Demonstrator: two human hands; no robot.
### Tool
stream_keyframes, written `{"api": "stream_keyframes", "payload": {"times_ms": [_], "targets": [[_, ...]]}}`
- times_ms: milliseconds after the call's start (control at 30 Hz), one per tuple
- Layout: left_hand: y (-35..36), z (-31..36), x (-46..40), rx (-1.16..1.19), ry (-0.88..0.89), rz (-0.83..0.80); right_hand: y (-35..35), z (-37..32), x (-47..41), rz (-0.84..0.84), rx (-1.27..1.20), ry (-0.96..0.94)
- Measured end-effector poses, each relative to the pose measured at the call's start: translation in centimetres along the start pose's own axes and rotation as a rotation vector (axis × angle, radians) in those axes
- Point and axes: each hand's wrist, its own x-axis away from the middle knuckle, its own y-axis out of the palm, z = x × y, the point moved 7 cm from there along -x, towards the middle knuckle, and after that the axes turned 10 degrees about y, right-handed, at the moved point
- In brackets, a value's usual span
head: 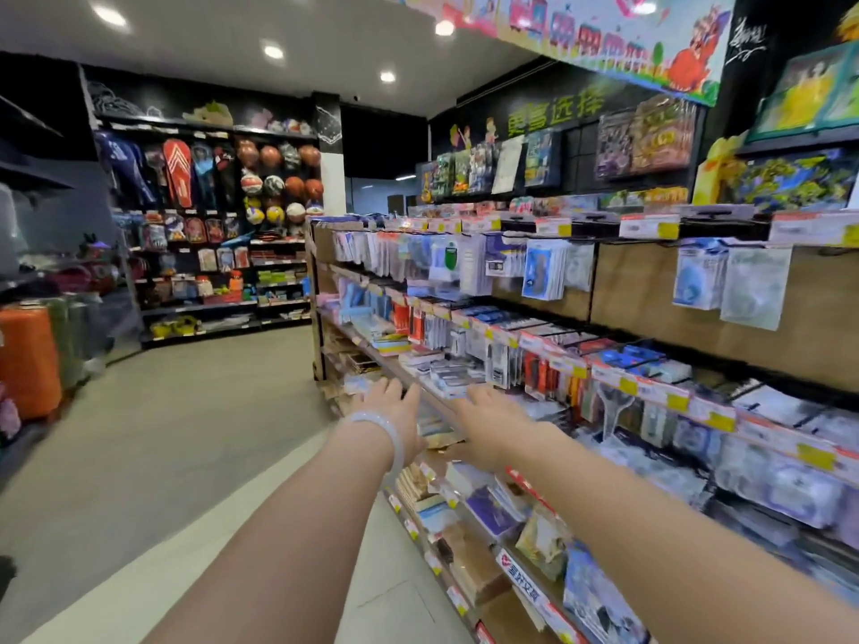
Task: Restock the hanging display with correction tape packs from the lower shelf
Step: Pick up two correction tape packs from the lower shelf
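Both my arms stretch forward along the stationery shelving on the right. My left hand (395,413), with a pale bangle at the wrist, is flat with straight fingers and holds nothing. My right hand (488,422) is also spread, just in front of the lower shelf edge (446,409), empty. Carded packs (541,274) hang on hooks on the upper display, with more packs (699,278) further right. Boxed and carded stationery (453,364) fills the lower shelf beyond my fingertips. The picture is blurred, so I cannot pick out the correction tape packs.
An open aisle floor (195,439) runs left of the shelving. Suitcases (28,360) stand at the far left. A wall of balls and bags (279,183) closes the aisle's far end. Low shelves with notebooks (469,550) sit below my arms.
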Motion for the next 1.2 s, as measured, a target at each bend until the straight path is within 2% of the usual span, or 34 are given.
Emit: {"api": "stream_keyframes", "payload": {"times_ms": [200, 400, 700, 900, 1000, 1200], "targets": [[3.1, -1.5, -9.7, 0.02, 0.115, -0.049, 1.6, 2.7, -7.9, -0.061, -0.06, 0.075], [5.4, -2.4, -20.3, 0.009, 0.22, -0.085, 3.4, 6.2, -17.6, -0.08, -0.016, 0.169], [7.2, -4.0, -36.6, 0.029, 0.307, -0.112, 3.3, 11.7, -31.1, -0.123, -0.05, 0.252], [10.9, -2.9, -43.3, 0.036, 0.411, -0.186, 7.7, 14.9, -35.7, -0.228, -0.038, 0.33], [12.8, -1.7, -46.8, 0.026, 0.474, -0.272, 10.2, 17.6, -37.5, -0.264, -0.052, 0.429], [16.3, 0.2, -53.2, -0.066, 0.639, -0.327, 14.5, 21.7, -39.2, -0.311, -0.18, 0.653]]}}
